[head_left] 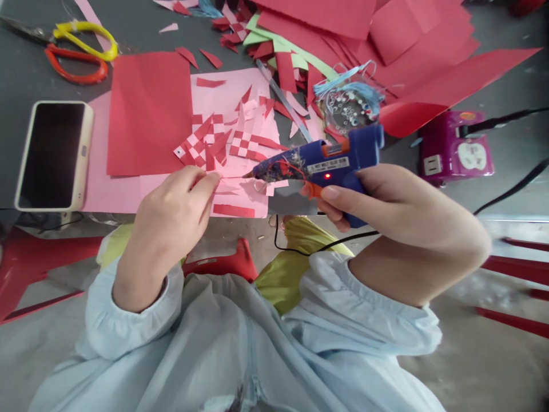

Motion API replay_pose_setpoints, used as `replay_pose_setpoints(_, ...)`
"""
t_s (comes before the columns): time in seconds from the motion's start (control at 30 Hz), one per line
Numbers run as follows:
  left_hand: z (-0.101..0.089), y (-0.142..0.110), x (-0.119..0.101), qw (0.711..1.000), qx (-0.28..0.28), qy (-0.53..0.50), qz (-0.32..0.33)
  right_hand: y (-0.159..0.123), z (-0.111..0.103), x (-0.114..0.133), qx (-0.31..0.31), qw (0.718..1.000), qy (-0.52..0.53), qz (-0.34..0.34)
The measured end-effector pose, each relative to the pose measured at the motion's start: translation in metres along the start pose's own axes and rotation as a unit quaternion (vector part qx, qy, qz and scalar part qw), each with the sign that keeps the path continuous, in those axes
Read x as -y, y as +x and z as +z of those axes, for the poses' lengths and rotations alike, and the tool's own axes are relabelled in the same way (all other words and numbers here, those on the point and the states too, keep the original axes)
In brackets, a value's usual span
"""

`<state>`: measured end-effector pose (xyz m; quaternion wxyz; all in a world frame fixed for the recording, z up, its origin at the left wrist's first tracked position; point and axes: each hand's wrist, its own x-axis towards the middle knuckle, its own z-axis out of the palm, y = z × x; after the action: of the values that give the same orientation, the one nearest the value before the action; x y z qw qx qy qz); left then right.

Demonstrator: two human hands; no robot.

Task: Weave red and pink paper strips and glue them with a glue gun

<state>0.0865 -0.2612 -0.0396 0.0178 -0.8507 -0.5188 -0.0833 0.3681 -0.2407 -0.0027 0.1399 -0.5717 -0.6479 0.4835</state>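
Note:
My right hand (364, 197) grips a blue hot glue gun (347, 163), its fingers around the handle and by the orange trigger. A red light glows on the gun's side, and stringy dried glue clings around the front. Its nozzle points left, close to the fingertips of my left hand (175, 203). Those fingertips are pinched on a thin pink paper strip (230, 177) near the table edge. Just beyond lie red-and-pink checkered woven paper pieces (245, 144) and loose strips. Underneath is a pink paper sheet (124, 191), with a red paper sheet (150, 114) on its left part.
A phone (54, 154) and scissors (81, 51) lie at left. Red paper sheets (330, 23), a dish of small beads (351, 109) and blue tassels (338, 80) are at the back. A purple power adapter (457, 146) sits right; the gun's black cord (347, 240) hangs below the edge.

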Motion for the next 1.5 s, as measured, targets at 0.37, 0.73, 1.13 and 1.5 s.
replay_pose_setpoints(0.37, -0.001, 0.0, 0.0, 1.0, 0.004, 0.0, -0.002, 0.023, 0.02, 0.014, 0.028, 1.0, -0.002, -0.012)
replay_pose_setpoints(0.73, -0.002, 0.0, -0.001, 0.999, 0.031, -0.028, -0.027, 0.022, 0.024, 0.023, 0.021, 0.996, -0.082, -0.02)
replay_pose_setpoints(1.13, -0.004, 0.001, -0.002, 0.998, 0.047, -0.032, -0.026, 0.022, 0.027, 0.023, -0.023, 0.989, -0.144, -0.025)
replay_pose_setpoints(1.5, -0.003, 0.0, -0.001, 0.998, 0.042, -0.03, -0.028, 0.021, 0.022, 0.022, -0.003, 0.995, -0.103, -0.006)
